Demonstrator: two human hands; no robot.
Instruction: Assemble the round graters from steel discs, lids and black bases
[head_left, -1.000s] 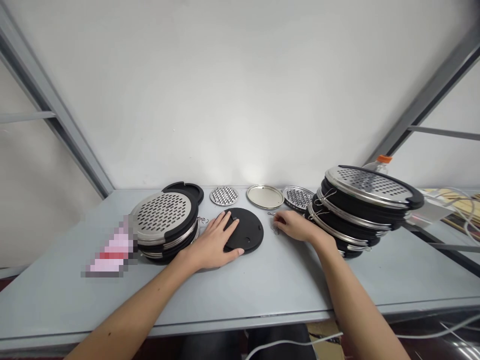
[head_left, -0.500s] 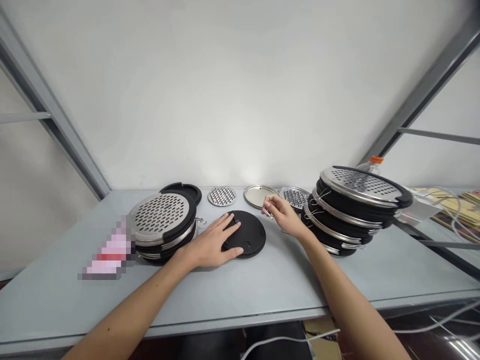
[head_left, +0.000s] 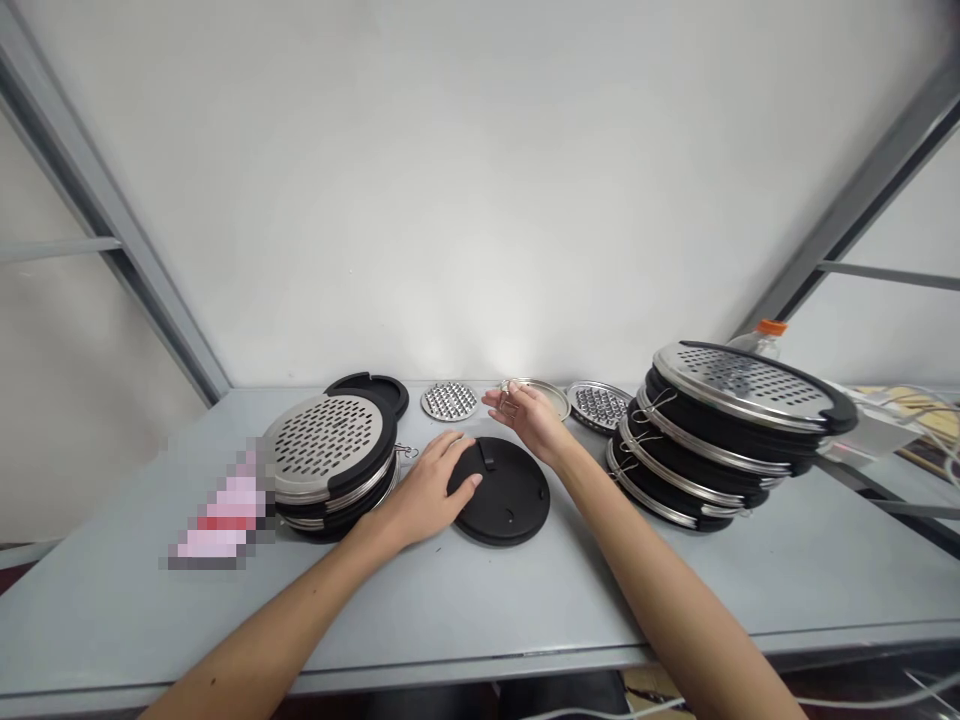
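Observation:
A round black plastic disc [head_left: 506, 500] with a small raised tab lies flat on the table. My left hand [head_left: 427, 490] is at its left edge, fingers spread and thumb over the rim. Beyond the disc, my right hand [head_left: 534, 418] is raised with a small shiny wire piece [head_left: 505, 402] at its fingertips; its exact shape is too small to tell. Behind that hand is a shallow round metal plate [head_left: 553, 398], partly covered by it. A round metal grater plate [head_left: 448, 401] lies to its left, and a rimmed grater plate [head_left: 600, 406] to its right.
On the left stands a stack of round graters [head_left: 326, 445] with a black lid [head_left: 373, 390] behind it. A taller, leaning stack of graters [head_left: 739, 400] with wire clips stands right. Behind it is an orange-capped bottle [head_left: 765, 338]. A wall closes the table's back.
My right hand has moved left and a little away, with its wire piece. My left hand has drawn back toward the disc's left rim. The view has shifted, and the black disc appears turned.

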